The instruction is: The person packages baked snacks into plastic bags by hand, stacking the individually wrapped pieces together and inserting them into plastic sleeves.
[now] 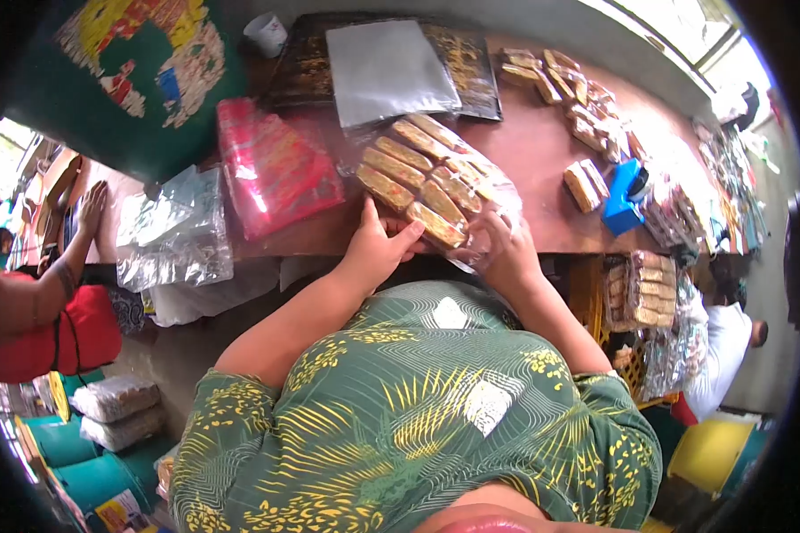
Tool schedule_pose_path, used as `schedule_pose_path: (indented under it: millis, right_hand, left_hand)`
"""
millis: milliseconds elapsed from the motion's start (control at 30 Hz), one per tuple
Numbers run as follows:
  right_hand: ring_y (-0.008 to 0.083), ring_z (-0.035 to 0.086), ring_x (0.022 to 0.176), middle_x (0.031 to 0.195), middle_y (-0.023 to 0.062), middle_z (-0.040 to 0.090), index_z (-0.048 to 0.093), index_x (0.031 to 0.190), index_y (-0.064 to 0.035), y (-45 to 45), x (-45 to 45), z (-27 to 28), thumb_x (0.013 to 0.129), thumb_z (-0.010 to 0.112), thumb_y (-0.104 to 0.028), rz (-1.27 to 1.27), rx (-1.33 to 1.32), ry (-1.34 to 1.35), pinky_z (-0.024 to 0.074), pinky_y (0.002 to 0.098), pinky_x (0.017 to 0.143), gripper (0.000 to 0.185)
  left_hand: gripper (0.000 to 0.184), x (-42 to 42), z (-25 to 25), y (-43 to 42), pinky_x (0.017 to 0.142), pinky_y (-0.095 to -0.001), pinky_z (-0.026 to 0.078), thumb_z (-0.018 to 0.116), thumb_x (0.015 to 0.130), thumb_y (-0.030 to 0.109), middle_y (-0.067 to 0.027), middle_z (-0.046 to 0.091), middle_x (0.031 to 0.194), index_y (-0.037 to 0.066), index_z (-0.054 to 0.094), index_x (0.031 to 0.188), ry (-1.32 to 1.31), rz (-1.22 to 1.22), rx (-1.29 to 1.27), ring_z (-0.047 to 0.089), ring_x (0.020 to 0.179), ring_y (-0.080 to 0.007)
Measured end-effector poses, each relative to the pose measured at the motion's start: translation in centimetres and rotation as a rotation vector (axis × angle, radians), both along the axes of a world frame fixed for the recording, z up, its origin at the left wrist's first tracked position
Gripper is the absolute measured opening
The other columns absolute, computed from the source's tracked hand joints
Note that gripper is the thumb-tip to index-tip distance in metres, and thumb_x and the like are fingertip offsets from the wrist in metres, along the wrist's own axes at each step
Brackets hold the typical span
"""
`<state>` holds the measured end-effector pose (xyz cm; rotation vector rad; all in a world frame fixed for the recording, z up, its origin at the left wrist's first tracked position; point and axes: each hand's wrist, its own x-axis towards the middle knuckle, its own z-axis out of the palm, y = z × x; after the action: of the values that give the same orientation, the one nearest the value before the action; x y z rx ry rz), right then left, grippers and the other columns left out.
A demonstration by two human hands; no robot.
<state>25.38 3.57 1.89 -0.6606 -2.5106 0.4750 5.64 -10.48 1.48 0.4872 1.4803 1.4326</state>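
Observation:
Between my two hands, at the table's front edge, is a clear plastic bag of brown bars [400, 164], lying tilted with the bars in rows. My left hand [382, 244] grips its near left corner, thumb pressed on top by the lowest bars. At the near right end, my right hand [504, 247] pinches the loose, crumpled plastic of the bag; some of its fingers are hidden. Just beyond the bag lies a stack of flat clear plastic bags [387, 71]. Loose wrapped bars [587, 102] are heaped at the back right.
Left of my hands are pink plastic packs [271, 169] and clear plastic sheets [173, 222]. A blue tape dispenser [625, 197] stands right, beside a small bar bundle [586, 185]. Filled bags [640, 291] sit over a yellow crate [587, 293]. Other people are at both sides.

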Motion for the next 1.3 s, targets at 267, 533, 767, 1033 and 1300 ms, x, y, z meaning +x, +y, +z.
schedule_pose_path:
  millis: [267,533,767,1033,1300]
  right_hand:
    - [0.0367,0.065,0.095,0.094,0.014,0.066,0.067,0.085,-0.0056,1.7,-0.5,-0.7,0.075,0.092,-0.036,0.039,-0.243,0.056,0.055,0.0453,0.083,0.041]
    - [0.0358,0.065,0.105,0.1,0.0134,0.069,0.071,0.093,-0.007,0.4,-0.1,3.2,0.08,0.088,-0.033,0.086,-0.325,-0.093,0.0547,0.0454,0.093,0.033]
    - [0.0407,0.06,0.124,0.135,0.0205,0.059,0.059,0.129,-0.0081,-0.4,0.1,3.6,0.086,0.083,-0.033,-0.036,-0.305,-0.312,0.0527,0.0471,0.103,0.055]
    - [0.0305,0.065,0.12,0.132,0.016,0.066,0.063,0.131,0.0001,1.3,5.3,11.9,0.088,0.085,-0.023,0.509,-0.674,-0.393,0.0521,0.0411,0.106,0.053]
    - [0.027,0.062,0.123,0.133,0.0164,0.063,0.064,0.137,-0.0095,8.2,-0.5,6.4,0.101,0.071,-0.021,0.165,-0.359,-0.079,0.0506,0.0409,0.104,0.038]
  left_hand:
    - [0.091,-1.1,-1.7,2.7,0.08,-0.035,0.064,0.057,0.102,0.0,-0.015,0.062,0.115,0.011,-0.006,0.167,0.008,0.009,0.018,0.069,0.099,-0.0221]
    - [0.077,-2.0,-2.1,0.5,0.086,-0.0315,0.062,0.043,0.099,-0.006,-0.0084,0.059,0.122,0.007,0.013,0.169,-0.008,-0.048,0.138,0.065,0.1,-0.0151]
    - [0.069,-2.6,-0.4,0.8,0.1,-0.0281,0.052,0.039,0.096,-0.009,-0.0099,0.06,0.142,0.0,0.029,0.164,0.048,-0.065,0.11,0.062,0.12,-0.0149]
    - [0.059,-12.2,-1.3,2.0,0.084,-0.0278,0.054,0.047,0.097,-0.001,-0.0078,0.072,0.122,0.008,0.053,0.154,0.264,-0.415,-0.024,0.067,0.096,-0.0117]
    - [0.058,-8.6,7.1,13.3,0.094,-0.0345,0.054,0.051,0.09,-0.006,-0.0154,0.076,0.122,0.014,0.067,0.142,0.854,-1.008,-0.38,0.07,0.105,-0.02]
